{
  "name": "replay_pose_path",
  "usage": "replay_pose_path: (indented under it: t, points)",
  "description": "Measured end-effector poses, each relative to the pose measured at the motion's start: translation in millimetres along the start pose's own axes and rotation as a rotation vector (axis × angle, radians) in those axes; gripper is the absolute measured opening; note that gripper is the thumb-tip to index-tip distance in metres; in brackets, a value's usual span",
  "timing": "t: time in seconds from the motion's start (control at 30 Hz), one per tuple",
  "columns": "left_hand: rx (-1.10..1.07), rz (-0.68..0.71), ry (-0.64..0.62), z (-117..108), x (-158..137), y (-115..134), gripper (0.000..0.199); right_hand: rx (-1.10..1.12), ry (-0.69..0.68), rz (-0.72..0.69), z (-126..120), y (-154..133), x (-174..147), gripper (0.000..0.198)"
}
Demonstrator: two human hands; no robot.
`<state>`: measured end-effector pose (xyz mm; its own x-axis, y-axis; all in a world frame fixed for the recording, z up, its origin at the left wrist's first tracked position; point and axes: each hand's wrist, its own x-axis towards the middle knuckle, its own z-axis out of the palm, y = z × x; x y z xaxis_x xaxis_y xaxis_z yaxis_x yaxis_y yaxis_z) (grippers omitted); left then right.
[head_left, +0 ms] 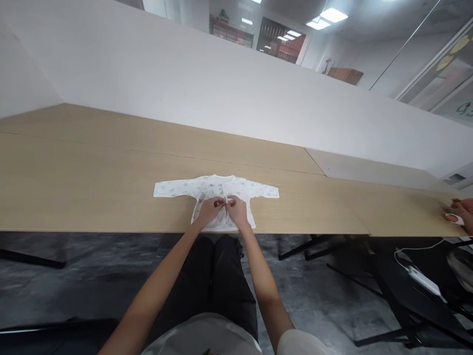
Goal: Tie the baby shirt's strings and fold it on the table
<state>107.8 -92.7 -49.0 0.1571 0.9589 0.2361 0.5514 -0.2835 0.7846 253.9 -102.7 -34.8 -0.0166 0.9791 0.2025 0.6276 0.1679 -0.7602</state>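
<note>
A small white long-sleeved baby shirt [210, 186] with a faint print lies spread flat on the wooden table [92, 182], its sleeves out to both sides and its collar away from me. Its hem reaches the table's front edge. My left hand [211, 209] and my right hand [237, 209] meet at the shirt's front opening, around mid-chest. The fingers of both are pinched on the edges of the opening. Fingertips hide the exact spot they hold, so a fastener there cannot be made out.
A pale wall [185, 84] with glass above it runs behind the table. At the far right edge another person's hand [466, 212] is beside a white and orange object [454, 218]. A black chair [406, 291] with a white power strip [424, 282] stands lower right.
</note>
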Motion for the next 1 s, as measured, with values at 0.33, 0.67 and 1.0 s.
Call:
replay_pose_path:
  t: [0.33, 0.67, 1.0]
  points:
    - [-0.1, -0.005, 0.036, 4, 0, -6, 0.023, -0.016, 0.009, 0.006, -3, -5, -2, 0.03]
    - [-0.123, -0.028, 0.081, 4, 0, -4, 0.021, -0.023, 0.017, -0.007, -3, -10, -9, 0.03]
    - [-0.148, -0.034, 0.079, 4, -1, -2, 0.022, 0.294, -0.06, 0.089, -2, 5, 6, 0.025]
